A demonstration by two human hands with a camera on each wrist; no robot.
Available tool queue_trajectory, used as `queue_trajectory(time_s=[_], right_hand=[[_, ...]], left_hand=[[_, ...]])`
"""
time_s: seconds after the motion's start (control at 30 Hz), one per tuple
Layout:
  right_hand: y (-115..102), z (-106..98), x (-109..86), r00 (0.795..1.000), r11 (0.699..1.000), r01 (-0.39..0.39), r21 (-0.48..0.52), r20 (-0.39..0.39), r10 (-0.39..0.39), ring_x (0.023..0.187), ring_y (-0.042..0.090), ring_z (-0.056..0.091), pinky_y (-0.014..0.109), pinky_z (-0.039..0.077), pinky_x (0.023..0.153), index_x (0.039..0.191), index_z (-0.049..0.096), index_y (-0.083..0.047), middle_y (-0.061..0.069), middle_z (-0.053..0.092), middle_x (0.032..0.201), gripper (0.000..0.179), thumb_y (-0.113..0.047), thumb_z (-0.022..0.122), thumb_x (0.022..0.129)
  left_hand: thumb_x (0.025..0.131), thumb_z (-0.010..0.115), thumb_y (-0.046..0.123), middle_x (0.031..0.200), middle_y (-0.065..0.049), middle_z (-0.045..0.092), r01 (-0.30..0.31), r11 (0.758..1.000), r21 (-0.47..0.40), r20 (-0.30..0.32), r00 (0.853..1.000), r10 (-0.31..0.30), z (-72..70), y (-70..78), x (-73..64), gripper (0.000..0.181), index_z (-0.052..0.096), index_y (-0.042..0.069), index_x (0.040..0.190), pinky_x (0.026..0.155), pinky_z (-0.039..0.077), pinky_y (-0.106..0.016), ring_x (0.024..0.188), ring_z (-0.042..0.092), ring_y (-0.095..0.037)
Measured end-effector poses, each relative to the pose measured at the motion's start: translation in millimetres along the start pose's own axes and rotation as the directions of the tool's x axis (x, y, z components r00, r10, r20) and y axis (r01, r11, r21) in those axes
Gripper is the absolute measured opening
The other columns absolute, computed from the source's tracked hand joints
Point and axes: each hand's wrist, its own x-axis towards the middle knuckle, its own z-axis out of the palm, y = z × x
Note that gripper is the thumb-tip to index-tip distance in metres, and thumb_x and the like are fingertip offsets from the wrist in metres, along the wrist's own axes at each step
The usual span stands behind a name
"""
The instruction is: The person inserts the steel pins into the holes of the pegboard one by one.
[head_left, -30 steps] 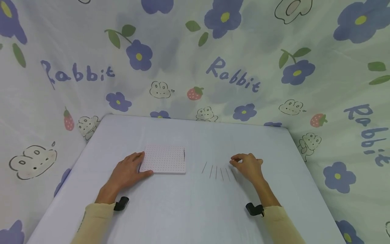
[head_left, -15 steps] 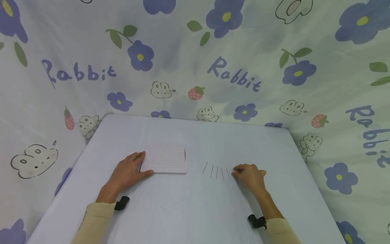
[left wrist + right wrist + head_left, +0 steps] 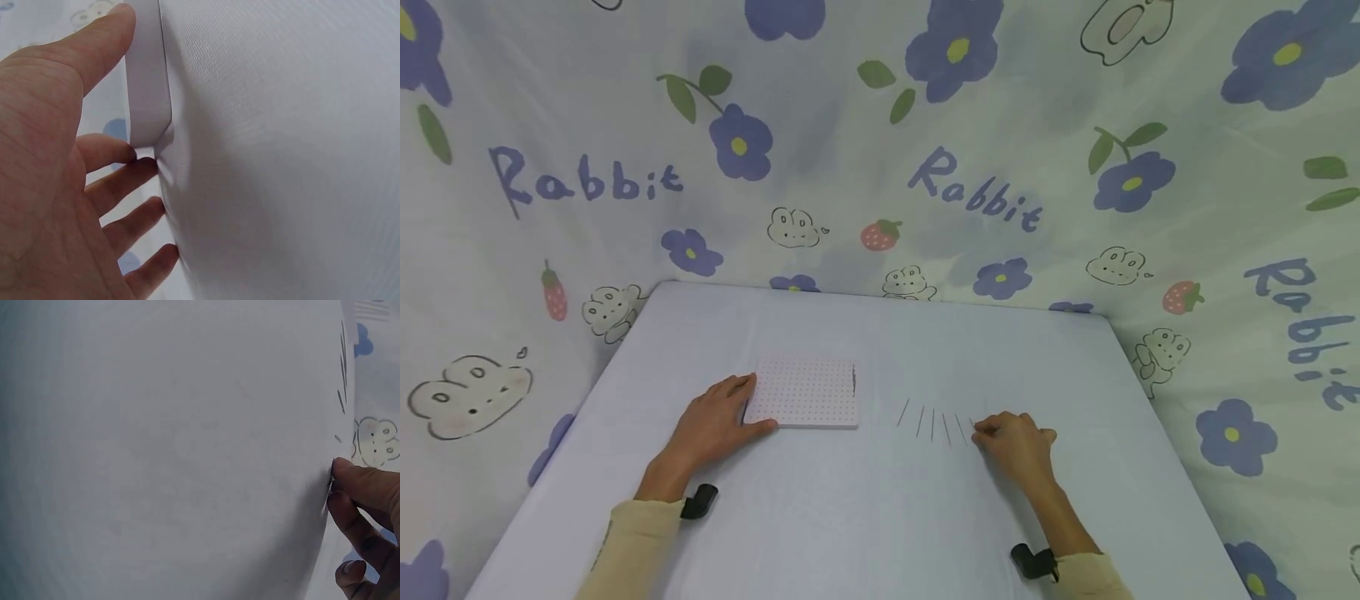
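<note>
My left hand [image 3: 718, 419] rests against a white board dotted with rows of small holes [image 3: 805, 396], thumb along its near edge and fingers by its left side. In the left wrist view the thumb lies on the board's side face [image 3: 147, 94], with the other fingers spread below its corner. On the right, my right hand [image 3: 1017, 446] is down at the table, thumb and index finger pinching a thin metal needle [image 3: 330, 483] at the end of the row. Beside it lie several thin dark needles [image 3: 932, 424], spaced out side by side.
A white cloth covers the table [image 3: 850, 517]. Behind and at both sides hangs a curtain [image 3: 835, 125] printed with flowers, rabbits and strawberries. A black wrist camera [image 3: 700, 502] sits at the left cuff, another wrist camera [image 3: 1032, 561] at the right.
My right hand has come down and nearer to me, its fingers closing on the rightmost needle. The left hand and the board have stayed in place.
</note>
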Motion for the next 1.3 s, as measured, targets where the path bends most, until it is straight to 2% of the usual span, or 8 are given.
queue_trajectory(time_s=[0.33, 0.7, 1.0, 1.13, 1.3], right_hand=[[2.8, 6.2, 0.9, 0.999, 1.0, 0.025, -0.017, -0.039, -0.026, 0.078, 0.015, 0.053, 0.045, 0.029, 0.074, 0.086, 0.082, -0.025, -0.006, 0.076, 0.087, 0.005, -0.031, 0.08, 0.085], [1.6, 6.6, 2.3, 0.992, 0.995, 0.082, -0.057, -0.089, -0.087, 0.076, 0.015, 0.053, 0.045, 0.03, 0.07, 0.082, 0.08, -0.023, -0.009, 0.074, 0.081, 0.006, -0.026, 0.078, 0.086], [-0.5, 7.2, 4.9, 0.984, 0.98, 0.139, -0.143, -0.089, -0.153, 0.076, 0.016, 0.054, 0.046, 0.034, 0.069, 0.078, 0.079, -0.02, -0.008, 0.072, 0.078, 0.005, -0.021, 0.08, 0.082], [-2.6, 7.5, 8.5, 0.983, 0.968, 0.158, -0.197, -0.067, -0.173, 0.074, 0.016, 0.051, 0.046, 0.033, 0.068, 0.074, 0.077, -0.02, -0.007, 0.07, 0.075, 0.006, -0.018, 0.077, 0.08], [-4.6, 8.1, 11.4, 0.984, 0.963, 0.162, -0.217, -0.032, -0.173, 0.071, 0.016, 0.049, 0.045, 0.032, 0.066, 0.069, 0.074, -0.018, -0.006, 0.067, 0.071, 0.01, -0.016, 0.073, 0.079]], left_hand=[[0.087, 0.071, 0.057, 0.15, -0.028, 0.043, 0.015, 1.0, -0.002, 0.01, 1.0, -0.015, 0.2, 1.0, -0.8, 0.094, 0.042, -0.006, 0.149, 0.105, 0.035, -0.069, 0.137, 0.04, -0.05], [0.087, 0.071, 0.058, 0.15, -0.028, 0.043, 0.007, 1.0, 0.0, 0.003, 1.0, -0.007, 1.1, 0.2, 0.0, 0.094, 0.042, -0.006, 0.149, 0.105, 0.035, -0.069, 0.137, 0.04, -0.05], [0.086, 0.072, 0.057, 0.15, -0.028, 0.043, 0.014, 1.0, -0.006, 0.003, 1.0, -0.014, 1.4, 0.1, 0.4, 0.094, 0.042, -0.006, 0.149, 0.104, 0.035, -0.07, 0.136, 0.039, -0.051], [0.086, 0.072, 0.056, 0.15, -0.028, 0.043, 0.014, 1.0, -0.008, 0.0, 1.0, -0.014, 1.2, 0.3, 0.2, 0.094, 0.042, -0.006, 0.149, 0.104, 0.035, -0.071, 0.137, 0.039, -0.051], [0.086, 0.073, 0.055, 0.15, -0.028, 0.043, 0.008, 1.0, -0.008, -0.005, 1.0, -0.008, 1.2, 1.0, -0.2, 0.093, 0.042, -0.007, 0.149, 0.105, 0.035, -0.07, 0.137, 0.039, -0.051]])
